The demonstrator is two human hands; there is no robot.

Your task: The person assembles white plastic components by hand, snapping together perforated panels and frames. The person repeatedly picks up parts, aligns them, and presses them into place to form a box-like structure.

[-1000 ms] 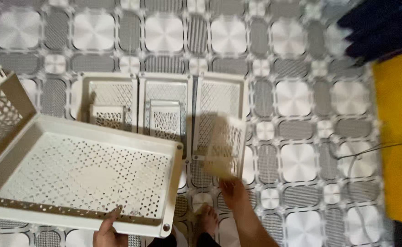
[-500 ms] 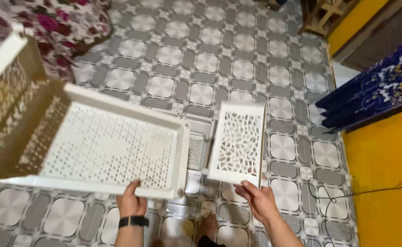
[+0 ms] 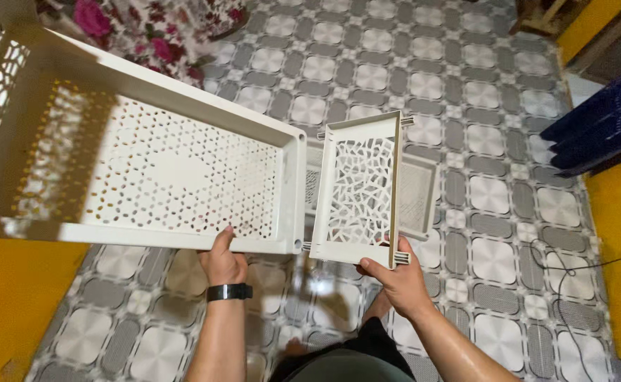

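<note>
Head view: right hand [image 3: 395, 279] grips lattice panel [image 3: 358, 191], long axis pointing away; left hand [image 3: 224, 263] grips perforated tray [image 3: 148, 170].

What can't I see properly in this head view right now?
- Large perforated tray: its far left end runs off the frame edge.
- Left hand: fingers are hidden under the tray rim, only the thumb shows.
- Lattice side panel: it covers most of the loose trays on the floor.
- Right hand: fingertips are hidden behind the panel's corner.
</note>
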